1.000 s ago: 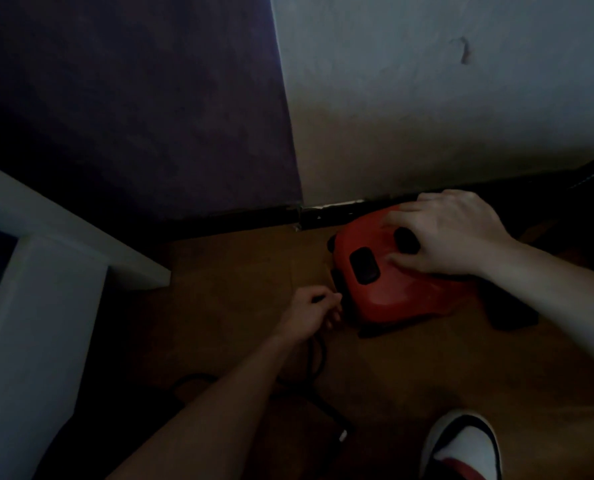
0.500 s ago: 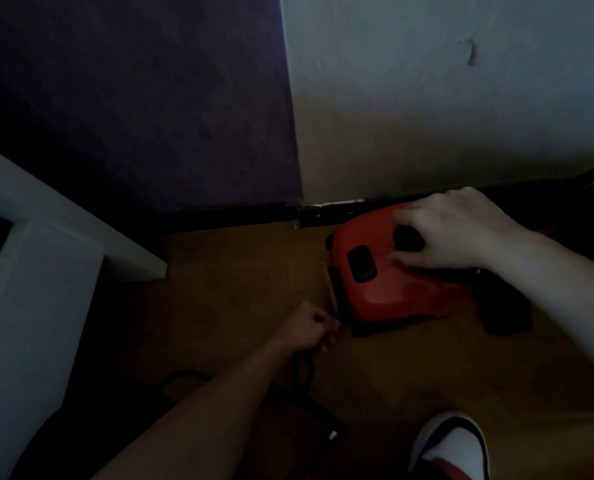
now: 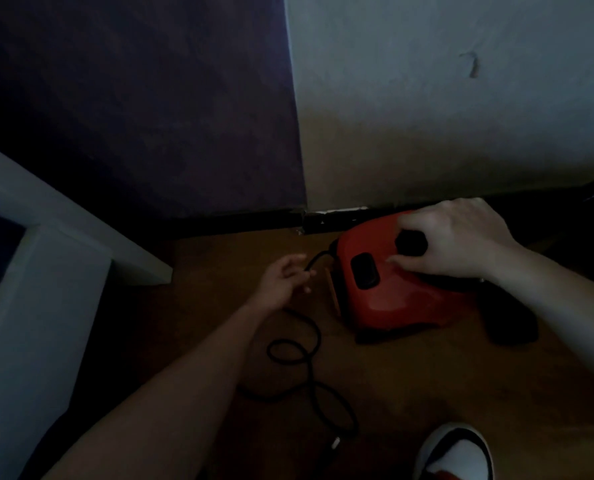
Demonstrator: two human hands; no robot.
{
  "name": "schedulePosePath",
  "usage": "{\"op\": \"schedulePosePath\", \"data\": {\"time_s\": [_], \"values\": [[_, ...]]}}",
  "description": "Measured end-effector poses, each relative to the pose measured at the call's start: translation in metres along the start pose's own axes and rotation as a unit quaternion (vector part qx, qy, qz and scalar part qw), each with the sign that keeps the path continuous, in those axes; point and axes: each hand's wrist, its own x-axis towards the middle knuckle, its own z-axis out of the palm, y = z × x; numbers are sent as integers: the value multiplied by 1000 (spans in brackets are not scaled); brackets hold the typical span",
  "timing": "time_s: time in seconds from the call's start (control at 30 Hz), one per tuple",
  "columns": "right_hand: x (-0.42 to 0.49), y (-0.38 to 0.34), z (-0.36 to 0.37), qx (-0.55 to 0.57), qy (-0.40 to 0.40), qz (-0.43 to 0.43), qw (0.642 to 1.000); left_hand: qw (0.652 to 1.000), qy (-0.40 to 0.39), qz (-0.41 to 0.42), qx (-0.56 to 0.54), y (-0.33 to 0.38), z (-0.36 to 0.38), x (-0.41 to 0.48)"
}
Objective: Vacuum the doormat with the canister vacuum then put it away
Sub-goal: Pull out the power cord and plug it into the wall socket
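Underfoot in the head view, a brown wooden floor (image 3: 427, 382) runs up to a dark baseboard (image 3: 236, 223). A purple wall (image 3: 132, 98) rises at 11 o'clock and meets a pale wall (image 3: 444, 116) at 1 o'clock, forming a corner. White furniture (image 3: 46, 289) fills the 8 o'clock side, so bare floor is left only between it and the red canister vacuum (image 3: 392, 306), which sits at 4 o'clock just beside the baseboard.

The right hand (image 3: 461, 237) grips the top of the vacuum, with thumb and forefinger curved either side of a black knob (image 3: 411, 242). The left hand (image 3: 281, 282) is near centre. A black cord (image 3: 311, 375) passes by its loosely bent fingers (the light is too dim to tell whether they pinch it) and loops down to a plug (image 3: 335, 444) at 6 o'clock. A white shoe (image 3: 458, 452) stands at 5 o'clock. Any lettering on the shell is too dim to read.
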Motion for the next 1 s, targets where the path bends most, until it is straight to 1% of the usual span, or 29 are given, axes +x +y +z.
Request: {"op": "schedulePosePath", "data": {"time_s": [0.03, 0.07, 0.1, 0.17, 0.2, 0.23, 0.27, 0.33, 0.37, 0.47, 0.6, 0.67, 0.8, 0.83, 0.9, 0.93, 1.0], "values": [[0, 0, 0, -2, -4, 5, 1000, 999, -25, -5, -33, 6, 1, -2], [1, 0, 0, -7, -6, 8, 1000, 998, -42, 6, -37, 11, 3, -3], [1, 1, 1, -12, -7, 10, 1000, 998, -57, 35, -19, 13, 5, -4], [1, 1, 2, -12, -11, 12, 1000, 985, -98, 111, 89, 16, 4, -3], [1, 0, 2, -9, -14, 12, 1000, 967, -135, 140, 167, 18, 2, -4], [1, 1, 3, -7, -18, 11, 1000, 942, -171, 154, 243, 20, 1, -6], [1, 1, 3, -8, -19, 9, 1000, 920, -191, 156, 305, 21, 0, -8], [2, 3, 5, -19, -15, 8, 1000, 890, -176, 164, 388, 20, 3, -16], [2, 4, 6, -24, -15, 10, 1000, 886, -160, 163, 403, 20, 7, -21], [2, 5, 7, -25, -21, 11, 999, 887, -139, 131, 421, 18, 16, -29], [2, 1, 5, -30, -24, 14, 999, 917, -140, 53, 371, 8, 27, -32], [2, -1, 3, -32, -25, 16, 999, 923, -147, 21, 355, 0, 32, -32], [3, -2, -1, -26, -31, 18, 999, 913, -170, -72, 364, -29, 34, -25], [3, -2, -1, -26, -31, 17, 999, 915, -156, -98, 360, -39, 33, -21], [4, -1, 1, -35, -32, 15, 999, 933, -74, -130, 328, -53, 27, -12], [4, 0, 3, -38, -35, 15, 999, 946, -26, -126, 299, -54, 22, -6], [3, 1, 4, -40, -41, 14, 998, 970, 33, -83, 225, -39, 9, 5]]}}
